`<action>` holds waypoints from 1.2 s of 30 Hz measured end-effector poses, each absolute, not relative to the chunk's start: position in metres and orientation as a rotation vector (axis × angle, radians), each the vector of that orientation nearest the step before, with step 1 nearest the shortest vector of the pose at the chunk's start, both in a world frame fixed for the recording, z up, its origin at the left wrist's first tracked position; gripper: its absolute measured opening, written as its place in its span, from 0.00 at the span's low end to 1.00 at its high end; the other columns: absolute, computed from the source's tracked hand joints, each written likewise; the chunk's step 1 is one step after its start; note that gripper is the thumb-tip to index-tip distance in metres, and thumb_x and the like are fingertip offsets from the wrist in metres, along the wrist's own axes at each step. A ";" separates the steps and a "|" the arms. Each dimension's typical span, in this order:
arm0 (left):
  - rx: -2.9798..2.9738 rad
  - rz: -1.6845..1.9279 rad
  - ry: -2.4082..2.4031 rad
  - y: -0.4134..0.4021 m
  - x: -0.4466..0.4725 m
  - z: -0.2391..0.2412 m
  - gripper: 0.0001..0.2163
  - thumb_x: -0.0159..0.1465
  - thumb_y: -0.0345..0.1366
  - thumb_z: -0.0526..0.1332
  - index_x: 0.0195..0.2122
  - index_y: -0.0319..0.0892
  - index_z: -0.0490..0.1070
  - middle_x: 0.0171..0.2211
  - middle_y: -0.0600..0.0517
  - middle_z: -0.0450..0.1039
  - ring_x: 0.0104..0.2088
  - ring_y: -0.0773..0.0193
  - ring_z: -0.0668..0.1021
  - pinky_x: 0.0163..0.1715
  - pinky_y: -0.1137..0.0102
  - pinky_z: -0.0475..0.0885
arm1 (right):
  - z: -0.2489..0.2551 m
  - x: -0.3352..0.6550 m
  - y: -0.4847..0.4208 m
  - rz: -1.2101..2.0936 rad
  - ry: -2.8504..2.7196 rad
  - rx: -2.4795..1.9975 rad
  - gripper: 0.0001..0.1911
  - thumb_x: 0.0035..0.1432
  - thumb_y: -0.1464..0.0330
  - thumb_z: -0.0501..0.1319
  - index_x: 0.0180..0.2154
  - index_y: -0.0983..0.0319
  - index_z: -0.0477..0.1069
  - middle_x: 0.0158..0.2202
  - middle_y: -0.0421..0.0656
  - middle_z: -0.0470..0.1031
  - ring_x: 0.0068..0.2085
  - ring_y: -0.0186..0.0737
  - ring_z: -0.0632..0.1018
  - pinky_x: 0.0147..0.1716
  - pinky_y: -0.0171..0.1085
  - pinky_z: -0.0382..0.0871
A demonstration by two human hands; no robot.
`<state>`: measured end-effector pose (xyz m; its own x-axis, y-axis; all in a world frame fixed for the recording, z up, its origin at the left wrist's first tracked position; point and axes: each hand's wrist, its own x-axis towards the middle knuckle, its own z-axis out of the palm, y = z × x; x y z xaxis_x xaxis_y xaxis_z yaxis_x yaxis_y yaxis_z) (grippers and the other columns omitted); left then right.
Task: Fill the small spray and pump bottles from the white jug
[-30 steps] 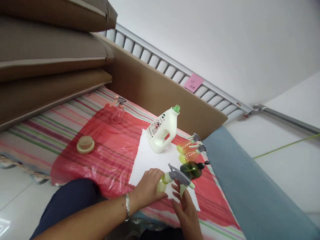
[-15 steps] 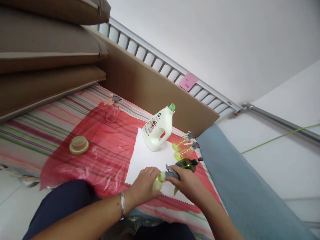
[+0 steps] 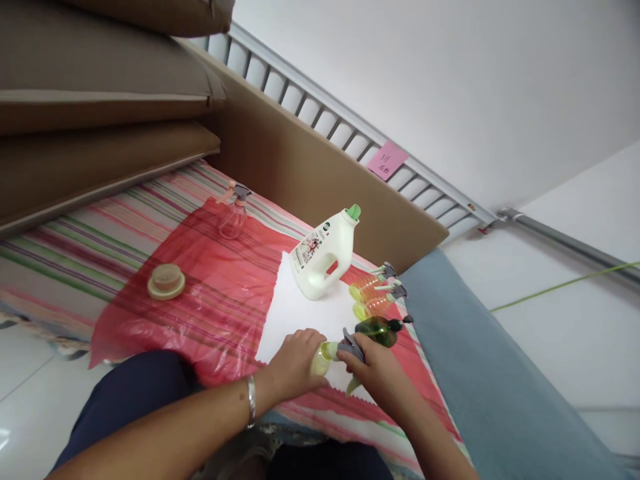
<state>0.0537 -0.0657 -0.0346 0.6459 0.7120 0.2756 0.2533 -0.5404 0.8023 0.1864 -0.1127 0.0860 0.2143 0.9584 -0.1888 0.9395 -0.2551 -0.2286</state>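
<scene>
My left hand (image 3: 295, 365) is wrapped round the body of a small yellow-green spray bottle (image 3: 323, 357) over a white sheet (image 3: 300, 317). My right hand (image 3: 376, 373) is closed on that bottle's grey trigger head (image 3: 350, 347). A dark green spray bottle (image 3: 379, 329) lies just beyond my right hand. Two orange spray bottles (image 3: 373, 299) lie behind it. A white detergent jug with a green cap (image 3: 323, 255) stands on the sheet's far end.
A red plastic sheet (image 3: 210, 287) covers a striped cloth. On it are a round tan lid (image 3: 166, 281) at the left and a clear spray bottle (image 3: 233, 215) at the back. Brown cushions (image 3: 100, 100) are stacked at left, a cardboard wall (image 3: 310, 180) behind, blue fabric (image 3: 480, 373) at right.
My right hand went from open fingers beside the trigger head to closed on top of it. My left hand kept its hold on the bottle. The view shifted slightly.
</scene>
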 end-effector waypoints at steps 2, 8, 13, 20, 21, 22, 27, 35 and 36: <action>2.102 0.789 0.742 -0.066 0.054 -0.035 0.26 0.46 0.38 0.68 0.46 0.46 0.61 0.45 0.50 0.66 0.44 0.54 0.69 0.44 0.62 0.63 | 0.088 0.185 -0.112 0.425 -1.935 -2.415 0.07 0.53 0.62 0.54 0.29 0.58 0.64 0.25 0.41 0.74 0.28 0.39 0.73 0.26 0.33 0.58; 2.105 0.807 0.712 -0.067 0.053 -0.034 0.28 0.46 0.39 0.69 0.47 0.46 0.61 0.46 0.49 0.66 0.45 0.53 0.69 0.44 0.61 0.63 | 0.093 0.176 -0.106 0.359 -2.064 -2.445 0.07 0.54 0.63 0.54 0.28 0.59 0.63 0.26 0.42 0.73 0.28 0.39 0.72 0.25 0.33 0.55; 2.126 0.806 0.712 -0.067 0.052 -0.033 0.28 0.45 0.39 0.70 0.47 0.45 0.61 0.46 0.49 0.66 0.45 0.53 0.69 0.44 0.61 0.64 | 0.091 0.175 -0.103 0.432 -2.079 -2.458 0.05 0.54 0.65 0.54 0.28 0.59 0.62 0.25 0.41 0.73 0.27 0.38 0.72 0.25 0.33 0.54; 2.143 0.834 0.712 -0.068 0.055 -0.040 0.32 0.43 0.40 0.71 0.48 0.44 0.60 0.47 0.48 0.66 0.46 0.53 0.69 0.44 0.60 0.64 | 0.092 0.169 -0.102 0.460 -2.099 -2.497 0.04 0.54 0.67 0.54 0.29 0.59 0.61 0.24 0.41 0.73 0.27 0.39 0.73 0.25 0.33 0.54; 2.145 0.830 0.716 -0.068 0.055 -0.041 0.32 0.43 0.40 0.71 0.48 0.44 0.60 0.47 0.48 0.66 0.45 0.53 0.69 0.44 0.60 0.64 | 0.093 0.168 -0.102 0.464 -2.101 -2.508 0.03 0.54 0.67 0.54 0.29 0.59 0.61 0.24 0.41 0.73 0.26 0.38 0.73 0.24 0.33 0.54; 2.148 0.825 0.718 -0.068 0.055 -0.041 0.31 0.44 0.40 0.71 0.48 0.44 0.60 0.47 0.48 0.66 0.45 0.53 0.69 0.44 0.60 0.64 | 0.093 0.167 -0.102 0.471 -2.101 -2.515 0.03 0.54 0.68 0.54 0.29 0.60 0.61 0.23 0.41 0.73 0.26 0.38 0.73 0.24 0.33 0.54; 2.136 0.814 0.695 -0.068 0.054 -0.040 0.31 0.44 0.41 0.71 0.47 0.44 0.61 0.47 0.49 0.66 0.45 0.53 0.69 0.44 0.60 0.64 | 0.093 0.164 -0.101 0.514 -2.093 -2.544 0.02 0.55 0.69 0.54 0.32 0.61 0.61 0.23 0.39 0.72 0.26 0.36 0.72 0.24 0.31 0.54; 1.865 0.946 0.653 -0.066 0.059 -0.029 0.20 0.50 0.40 0.68 0.42 0.44 0.64 0.41 0.50 0.69 0.42 0.57 0.71 0.42 0.64 0.65 | 0.089 0.162 -0.102 0.454 -2.114 -2.517 0.13 0.61 0.62 0.46 0.41 0.62 0.62 0.25 0.42 0.73 0.26 0.38 0.72 0.24 0.33 0.54; 1.840 0.964 0.662 -0.065 0.061 -0.029 0.19 0.49 0.40 0.68 0.40 0.43 0.64 0.39 0.50 0.69 0.41 0.57 0.71 0.41 0.65 0.65 | 0.088 0.163 -0.103 0.457 -2.106 -2.514 0.15 0.62 0.61 0.44 0.44 0.62 0.61 0.25 0.42 0.73 0.26 0.38 0.73 0.24 0.33 0.55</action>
<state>0.0608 -0.0652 -0.0289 0.5472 0.7658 0.3379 0.0405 -0.4274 0.9032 0.1625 -0.1029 0.0882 0.1588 0.9356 -0.3154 0.9821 -0.1824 -0.0466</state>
